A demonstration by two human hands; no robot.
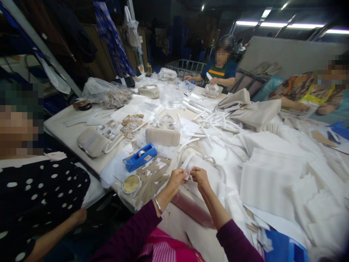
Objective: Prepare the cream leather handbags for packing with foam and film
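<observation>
Both hands meet at a thin white wrapping sheet (188,161) above a pale handbag. My left hand (177,179) pinches the sheet's left edge; a bracelet circles that wrist. Close beside it, my right hand (200,177) has its fingers closed on the sheet's right side. Whether a bag handle lies inside the sheet I cannot tell. Under my forearms the handbag (208,178) lies with its mauve base (192,205) towards me. Left of my hands are a blue tape dispenser (140,157), taupe strips (152,178) and a round tin (131,184).
A stack of white foam sheets (269,182) fills the right side. Beige bags (163,137) and white tubes (218,118) lie farther back. A person in polka dots (51,189) is at my left; two other people work across the table.
</observation>
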